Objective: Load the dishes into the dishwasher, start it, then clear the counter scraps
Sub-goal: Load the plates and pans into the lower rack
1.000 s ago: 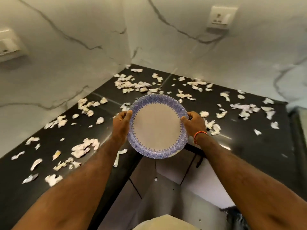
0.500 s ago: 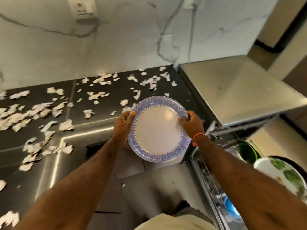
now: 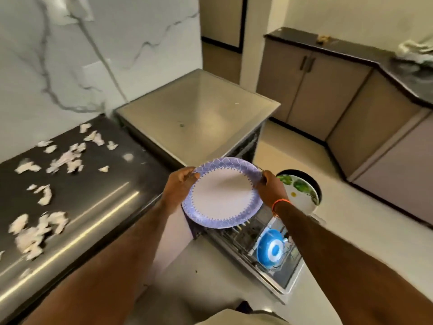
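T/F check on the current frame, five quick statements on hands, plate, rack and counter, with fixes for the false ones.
1. Both hands hold the purple-rimmed plate by opposite edges. True: left hand, right hand.
2. The plate has food on it. False: its centre looks bare.
3. A blue dish stands in the dishwasher rack. True.
4. The black counter has been wiped clean. False: white scraps lie scattered on it.
5. The orange band is on the left wrist. False: right wrist.
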Action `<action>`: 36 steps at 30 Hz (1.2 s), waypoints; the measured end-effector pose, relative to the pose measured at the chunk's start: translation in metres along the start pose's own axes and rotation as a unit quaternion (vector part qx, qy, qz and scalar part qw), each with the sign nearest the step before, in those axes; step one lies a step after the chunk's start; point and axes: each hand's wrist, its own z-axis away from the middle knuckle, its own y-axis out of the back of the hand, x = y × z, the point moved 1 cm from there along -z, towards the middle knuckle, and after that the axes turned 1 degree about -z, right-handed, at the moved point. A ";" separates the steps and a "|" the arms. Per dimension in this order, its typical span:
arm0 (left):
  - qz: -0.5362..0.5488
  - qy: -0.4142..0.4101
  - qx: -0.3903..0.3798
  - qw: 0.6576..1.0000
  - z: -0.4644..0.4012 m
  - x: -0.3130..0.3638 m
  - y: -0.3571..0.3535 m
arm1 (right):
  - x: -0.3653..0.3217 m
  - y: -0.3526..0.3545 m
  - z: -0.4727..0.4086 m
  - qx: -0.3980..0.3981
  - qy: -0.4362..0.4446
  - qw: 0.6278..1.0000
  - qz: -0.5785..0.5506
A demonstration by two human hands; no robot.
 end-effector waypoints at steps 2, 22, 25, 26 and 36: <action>-0.016 -0.001 -0.041 0.999 -0.023 0.001 -0.043 | 0.036 0.019 -0.008 0.022 -0.032 0.999 0.006; -0.255 -0.015 -0.328 0.910 -0.250 -0.105 -0.367 | 0.282 0.038 -0.119 0.104 -0.220 0.970 0.021; -0.257 -0.020 -0.340 0.904 -0.287 -0.133 -0.408 | 0.318 0.039 -0.162 0.122 -0.214 0.968 0.039; -0.251 -0.019 -0.344 0.904 -0.299 -0.144 -0.422 | 0.331 0.038 -0.175 0.128 -0.217 0.967 0.049; -0.270 -0.032 -0.372 0.888 -0.354 -0.230 -0.493 | 0.416 -0.005 -0.232 0.104 -0.243 0.961 0.084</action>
